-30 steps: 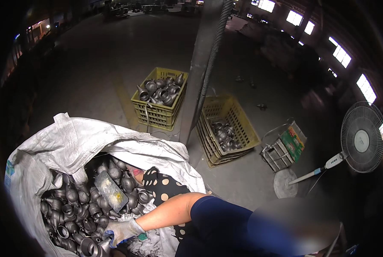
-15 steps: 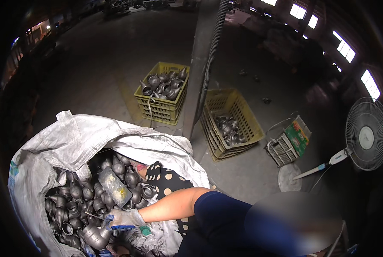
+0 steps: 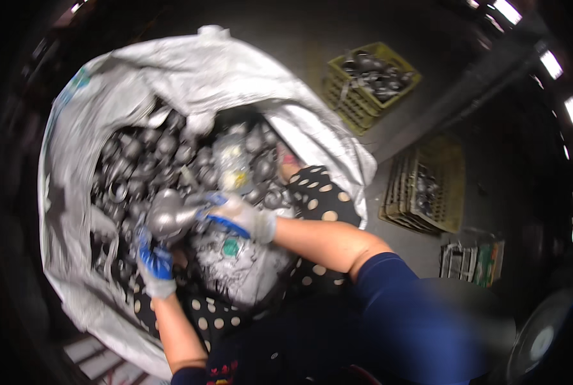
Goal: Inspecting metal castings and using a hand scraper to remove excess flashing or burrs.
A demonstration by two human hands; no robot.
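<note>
A grey bulb-shaped metal part with a narrow neck is held over the pile of similar parts in a large white woven sack. My left hand, in a white and blue work glove, grips it from below. The closed fingers of my right hand, gloved alike, meet its neck end. Blur hides what they hold; no thin rod shows there now. Beyond the right hand, a clear plastic tray with yellow bits lies on the pile. A green piece rests on the whitish sheeting between my legs.
Yellow crates with metal parts stand beyond the sack, one at the far right and a stack nearer. A dark post rises between them. A small crate and a fan are at the right.
My view has swung left and down toward the sack. Both hands are now together at a raised metal part. The thin metal rod seen in my right hand earlier is no longer visible.
</note>
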